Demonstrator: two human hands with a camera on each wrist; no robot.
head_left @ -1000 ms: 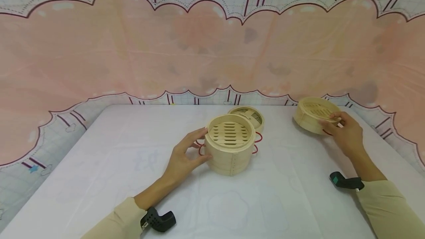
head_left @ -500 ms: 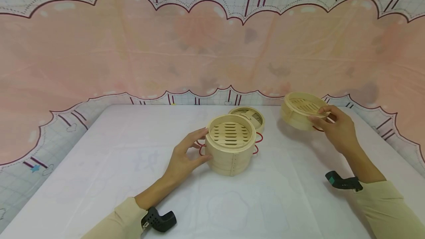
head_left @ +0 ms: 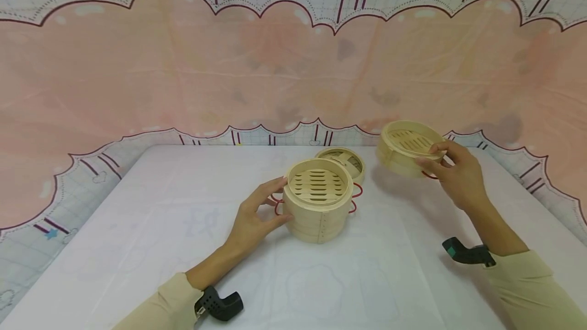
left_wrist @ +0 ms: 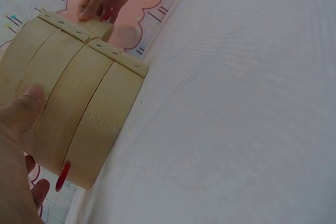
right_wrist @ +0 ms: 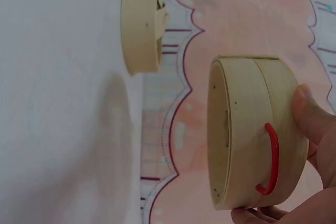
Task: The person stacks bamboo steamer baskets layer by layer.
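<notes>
Two stacked bamboo steamer baskets with red side loops stand upright on the white table, the slatted floor of the upper one showing. My left hand holds the stack from the left, thumb on the front wall and fingers at the far left side. In the left wrist view the thumb presses the bamboo steamer wall. At the right, another bamboo steamer basket hangs above the table, slightly tilted, pinched at its near right rim by my right hand. Its red loop shows in the right wrist view.
A round bamboo piece with crossing slats lies just behind the stack, partly hidden by it. The white table spreads around both hands. A patterned cloth hangs along the back.
My right hand has lifted the single steamer basket off the right side and moved it left and upward, nearer the stack. My left hand and the stack have stayed in place.
</notes>
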